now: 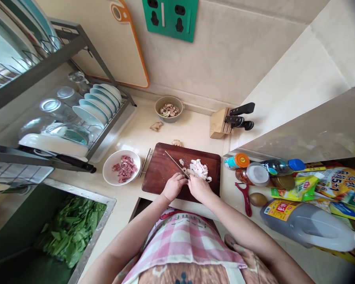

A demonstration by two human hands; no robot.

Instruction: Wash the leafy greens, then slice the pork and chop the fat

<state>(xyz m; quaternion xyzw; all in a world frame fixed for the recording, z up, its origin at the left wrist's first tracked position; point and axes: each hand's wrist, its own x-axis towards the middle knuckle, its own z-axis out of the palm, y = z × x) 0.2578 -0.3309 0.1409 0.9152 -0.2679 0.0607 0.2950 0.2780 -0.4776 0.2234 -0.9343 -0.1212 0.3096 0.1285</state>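
Note:
My right hand (199, 187) is closed around the handle of a kitchen knife (174, 161). Its thin blade points away and to the left over the dark brown cutting board (158, 169). My left hand (175, 186) has its fingers bent together close against the blade near the handle; whatever they pinch is hidden. White chopped pieces (199, 169) are heaped on the board just beyond my right hand, and a few small bits lie beside the blade. Left of the board stands a white bowl (108, 169) with sliced raw meat (126, 169).
Behind the board are ginger pieces (156, 126), a strainer bowl (158, 108) of sliced mushrooms and a knife block (217, 123). Jars, a red peeler (245, 199) and a large bottle (301, 225) crowd the right. Leafy greens (73, 225) fill the left sink, below a dish rack (106, 132).

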